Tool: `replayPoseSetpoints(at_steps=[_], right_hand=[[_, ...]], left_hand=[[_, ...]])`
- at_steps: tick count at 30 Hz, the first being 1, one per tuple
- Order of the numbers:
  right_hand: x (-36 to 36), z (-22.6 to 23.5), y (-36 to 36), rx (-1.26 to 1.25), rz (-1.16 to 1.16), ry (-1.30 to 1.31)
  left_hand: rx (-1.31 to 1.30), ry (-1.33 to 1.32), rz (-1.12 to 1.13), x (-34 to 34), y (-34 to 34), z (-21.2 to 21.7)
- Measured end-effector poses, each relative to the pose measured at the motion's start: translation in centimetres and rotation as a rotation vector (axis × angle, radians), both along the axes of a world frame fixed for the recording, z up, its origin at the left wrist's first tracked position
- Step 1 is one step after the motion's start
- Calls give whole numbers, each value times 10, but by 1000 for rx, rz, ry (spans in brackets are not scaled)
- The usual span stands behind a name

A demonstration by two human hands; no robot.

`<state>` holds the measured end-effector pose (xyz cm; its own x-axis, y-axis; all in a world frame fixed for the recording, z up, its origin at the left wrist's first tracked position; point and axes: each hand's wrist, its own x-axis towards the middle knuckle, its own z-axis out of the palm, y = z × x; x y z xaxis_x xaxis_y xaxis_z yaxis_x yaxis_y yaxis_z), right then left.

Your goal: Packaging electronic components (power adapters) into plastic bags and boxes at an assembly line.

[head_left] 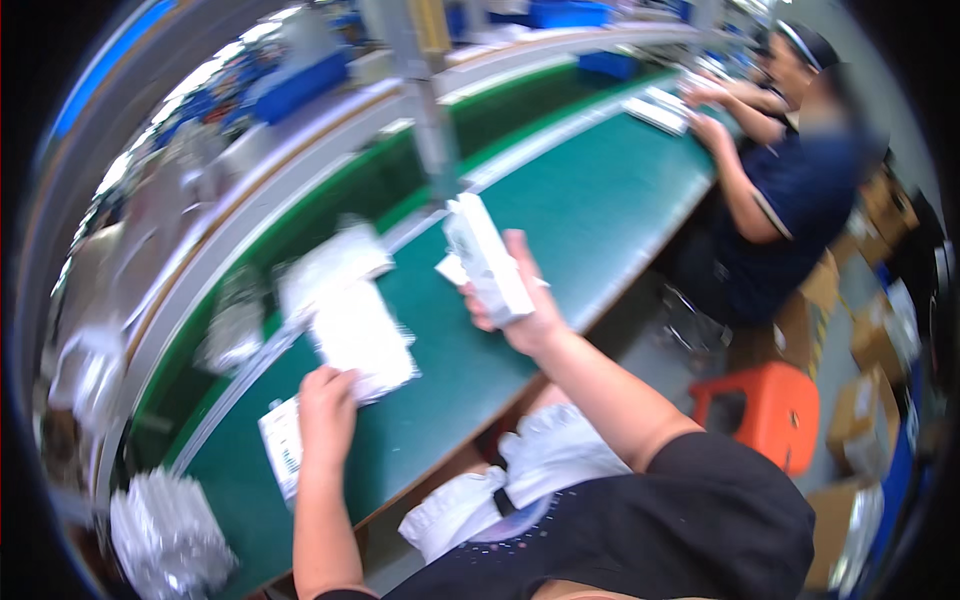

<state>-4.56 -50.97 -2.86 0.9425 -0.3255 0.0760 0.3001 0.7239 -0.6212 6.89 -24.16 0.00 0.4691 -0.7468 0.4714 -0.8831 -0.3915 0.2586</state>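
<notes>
My right hand point(527, 325) is wrapped round a slim white box point(490, 262), tilted above the green table point(450, 370). A small white piece point(452, 268) shows beside the box, partly hidden by it; I cannot tell whether it is held too. My left hand point(327, 405) is low over the table with its fingers curled together. What they pinch, if anything, is hidden. Right beside that hand lies a white sheet with dark print point(283, 448). Just past the fingertips is a pile of white packets in clear plastic point(357, 335), blurred and overexposed.
A stack of clear plastic sleeves point(172, 535) lies at the near left, and a plastic bag point(235, 320) farther along. A metal post point(425, 110) rises at the table's back. Co-workers point(790, 190) work at the far right. An orange stool point(765, 415) and cardboard boxes point(865, 420) stand at right.
</notes>
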Motion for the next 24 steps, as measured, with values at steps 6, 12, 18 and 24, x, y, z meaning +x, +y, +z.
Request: replayPoseSetpoints(at_steps=[6, 12, 18, 24], right_hand=[[2, 0, 27, -66, 310, 46], [2, 19, 52, 12, 675, 58], [25, 13, 73, 92, 790, 130], [36, 20, 80, 19, 749, 90]], left_hand=[[-255, 183, 112, -17, 8, 6], [-306, 154, 118, -15, -1, -3], [-403, 397, 93, -10, -5, 7], [-426, 460, 53, -1, 6, 1]])
